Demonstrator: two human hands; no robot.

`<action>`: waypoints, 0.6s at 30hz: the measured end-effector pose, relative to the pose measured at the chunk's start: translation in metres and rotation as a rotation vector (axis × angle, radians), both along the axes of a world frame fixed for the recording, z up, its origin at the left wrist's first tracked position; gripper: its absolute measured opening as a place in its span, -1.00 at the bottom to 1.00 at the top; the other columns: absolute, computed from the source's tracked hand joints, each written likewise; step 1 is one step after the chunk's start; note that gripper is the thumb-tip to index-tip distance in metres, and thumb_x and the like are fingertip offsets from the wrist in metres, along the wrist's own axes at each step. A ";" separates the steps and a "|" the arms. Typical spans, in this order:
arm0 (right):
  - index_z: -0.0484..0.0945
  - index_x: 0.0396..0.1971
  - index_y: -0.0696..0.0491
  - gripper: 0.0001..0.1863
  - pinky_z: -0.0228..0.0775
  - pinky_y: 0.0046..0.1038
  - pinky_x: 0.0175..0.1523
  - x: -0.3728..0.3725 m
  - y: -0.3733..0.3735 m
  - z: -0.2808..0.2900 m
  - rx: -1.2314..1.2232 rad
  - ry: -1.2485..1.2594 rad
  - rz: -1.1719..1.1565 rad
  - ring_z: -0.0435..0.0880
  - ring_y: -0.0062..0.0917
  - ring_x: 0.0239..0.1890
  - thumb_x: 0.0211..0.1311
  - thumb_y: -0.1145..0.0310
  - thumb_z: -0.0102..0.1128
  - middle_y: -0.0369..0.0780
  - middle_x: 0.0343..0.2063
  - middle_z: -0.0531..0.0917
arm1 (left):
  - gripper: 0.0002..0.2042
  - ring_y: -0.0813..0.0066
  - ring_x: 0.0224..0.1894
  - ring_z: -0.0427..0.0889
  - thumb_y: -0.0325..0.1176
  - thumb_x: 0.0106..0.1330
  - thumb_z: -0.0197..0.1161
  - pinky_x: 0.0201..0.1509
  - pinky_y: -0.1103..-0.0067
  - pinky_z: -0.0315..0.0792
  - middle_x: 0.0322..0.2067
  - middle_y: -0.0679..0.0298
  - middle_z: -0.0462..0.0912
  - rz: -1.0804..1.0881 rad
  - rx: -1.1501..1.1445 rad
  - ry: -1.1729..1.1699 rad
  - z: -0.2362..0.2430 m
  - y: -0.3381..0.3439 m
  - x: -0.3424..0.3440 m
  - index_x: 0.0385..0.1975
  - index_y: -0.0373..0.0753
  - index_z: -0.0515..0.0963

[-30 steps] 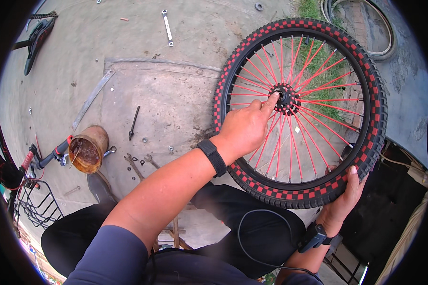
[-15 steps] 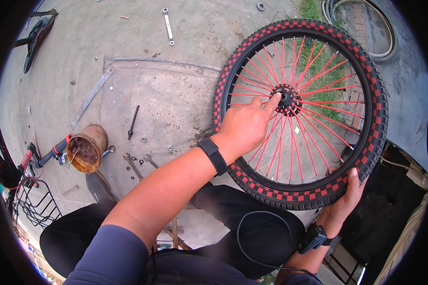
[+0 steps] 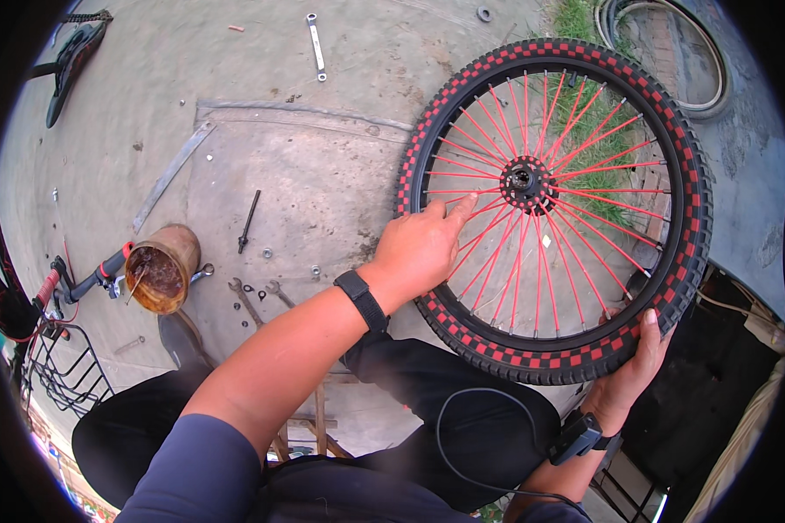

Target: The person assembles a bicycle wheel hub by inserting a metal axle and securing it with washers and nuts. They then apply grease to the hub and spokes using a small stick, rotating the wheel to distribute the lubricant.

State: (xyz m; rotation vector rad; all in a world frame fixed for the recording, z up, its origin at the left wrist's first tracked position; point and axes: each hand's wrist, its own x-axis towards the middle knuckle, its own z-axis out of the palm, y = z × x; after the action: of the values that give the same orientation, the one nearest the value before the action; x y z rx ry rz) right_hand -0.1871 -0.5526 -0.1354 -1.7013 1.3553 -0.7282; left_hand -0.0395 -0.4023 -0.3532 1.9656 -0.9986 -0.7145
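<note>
A bicycle wheel [image 3: 556, 356] with a knobby tyre, red-and-black checks and red spokes tilts upright before me, to the right. My right hand [image 3: 638, 366] grips its lower right edge, thumb on the near face, the other fingers mostly hidden behind the tyre. My left hand [image 3: 420, 244] is over the left side of the wheel, below the hub [image 3: 524, 180], index finger stretched out and holding nothing. The hub's middle shows an opening with dark grease-like matter around it. Whether the fingertip touches a spoke I cannot tell.
Left of my knees stands a rusty pot [image 3: 181, 247] of brown grease. Near it lie an axle rod [image 3: 249, 221], open-end wrenches [image 3: 246, 301] and small nuts. Farther off are a ring spanner [image 3: 316, 48], a flat metal strip [image 3: 173, 177] and loose tyres [image 3: 718, 71]. A bicycle saddle [image 3: 71, 70] shows far left.
My left hand has drawn back from the hub, down and to the left, uncovering its centre. My right hand keeps its hold, and the wheel stays nearly in place.
</note>
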 end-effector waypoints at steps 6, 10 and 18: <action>0.35 0.18 0.15 -0.60 0.63 -0.47 -0.29 0.004 0.003 0.001 0.007 -0.010 -0.015 0.72 -0.43 -0.40 0.42 0.36 0.10 -0.14 -0.32 0.64 | -0.46 -0.03 -0.23 0.69 -0.38 0.35 0.21 -0.19 0.18 0.59 -0.18 0.02 0.63 0.036 0.001 0.084 -0.002 0.002 -0.003 0.37 -0.17 0.39; 0.34 0.22 0.14 -0.56 0.63 -0.46 -0.27 0.003 0.003 0.003 0.021 -0.017 -0.006 0.72 -0.43 -0.38 0.42 0.36 0.11 -0.14 -0.30 0.65 | -0.50 -0.06 -0.13 0.68 -0.36 0.40 0.19 -0.06 0.20 0.58 -0.10 -0.01 0.66 0.085 -0.029 0.260 -0.003 -0.003 0.002 0.35 -0.22 0.40; 0.34 0.22 0.14 -0.56 0.62 -0.45 -0.25 0.005 0.003 0.001 0.008 -0.008 -0.009 0.72 -0.44 -0.36 0.42 0.34 0.12 -0.16 -0.30 0.64 | -0.56 -0.03 -0.04 0.68 -0.30 0.42 0.16 0.06 0.24 0.54 -0.01 -0.08 0.67 0.152 0.025 0.398 -0.027 0.015 0.008 0.26 -0.29 0.47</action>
State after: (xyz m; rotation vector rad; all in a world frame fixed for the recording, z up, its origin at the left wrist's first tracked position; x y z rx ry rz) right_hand -0.1823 -0.5493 -0.1340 -1.6856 1.3593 -0.7329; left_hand -0.0319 -0.3871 -0.3802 1.8009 -0.5966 -0.9862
